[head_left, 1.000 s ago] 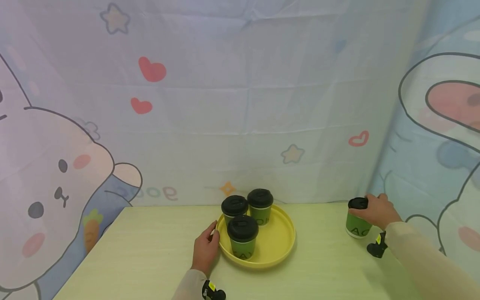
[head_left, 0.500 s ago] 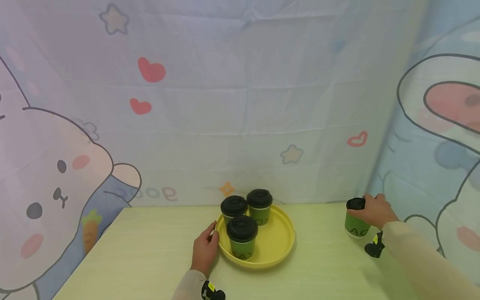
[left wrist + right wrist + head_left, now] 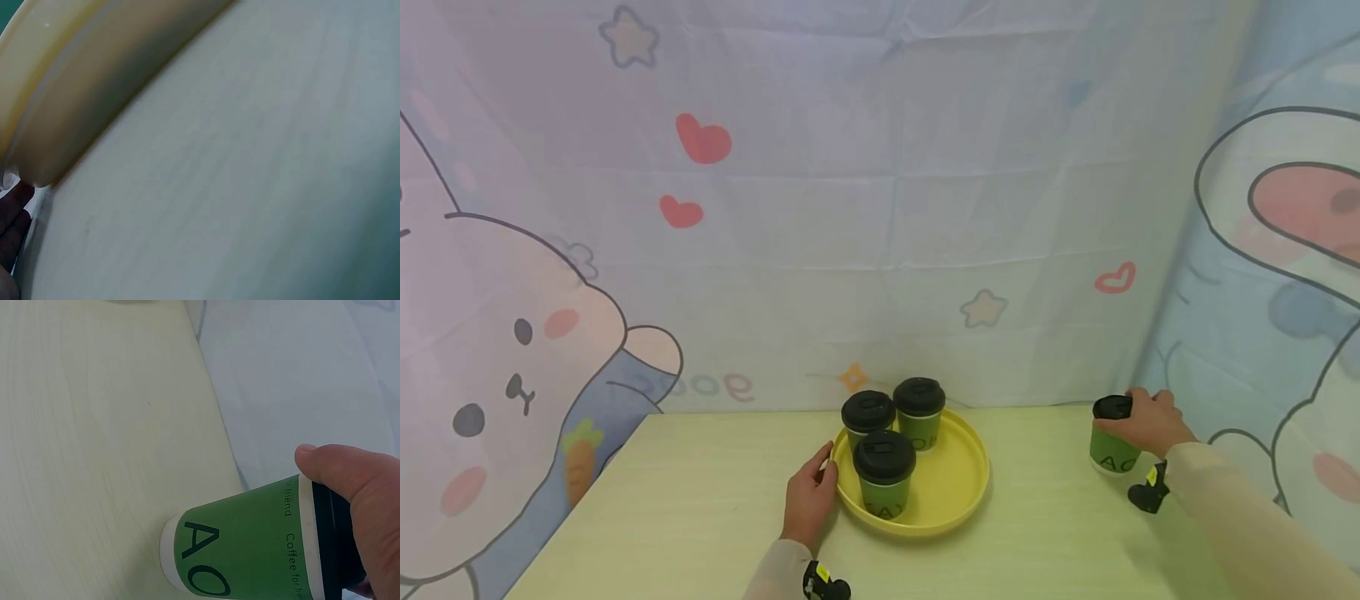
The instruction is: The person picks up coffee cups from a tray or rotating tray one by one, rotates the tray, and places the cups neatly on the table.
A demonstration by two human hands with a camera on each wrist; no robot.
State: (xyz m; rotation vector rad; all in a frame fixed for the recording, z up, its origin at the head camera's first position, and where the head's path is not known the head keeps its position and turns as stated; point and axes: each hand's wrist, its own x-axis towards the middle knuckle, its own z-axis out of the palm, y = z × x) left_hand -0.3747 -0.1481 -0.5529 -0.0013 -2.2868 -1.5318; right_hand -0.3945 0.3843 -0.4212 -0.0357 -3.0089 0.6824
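Observation:
My right hand (image 3: 1152, 423) grips a green paper coffee cup (image 3: 1112, 452) near its black lid, at the table's right side; in the right wrist view the thumb (image 3: 340, 464) lies across the lid edge of that cup (image 3: 250, 540). The cup stands upright. At the left rim of a round yellow tray (image 3: 951, 492), my left hand (image 3: 809, 502) touches the edge with its fingers, and the left wrist view shows the fingertips (image 3: 15, 203) at the underside of the tray's rim (image 3: 94, 81). Three lidded green cups stand on the tray: a front one (image 3: 886, 475), a back-left one (image 3: 868, 414) and a back-right one (image 3: 920, 412).
A pale wood-grain table (image 3: 715, 500) carries everything. Behind it hangs a cartoon-printed cloth (image 3: 820, 208), meeting the table's back edge; another printed cloth (image 3: 1262, 350) closes off the right side. Bare tabletop lies between the tray and the right-hand cup.
Almost nothing differs. The whole head view shifts by a few pixels to the left; both hands, the tray and the cups keep their places.

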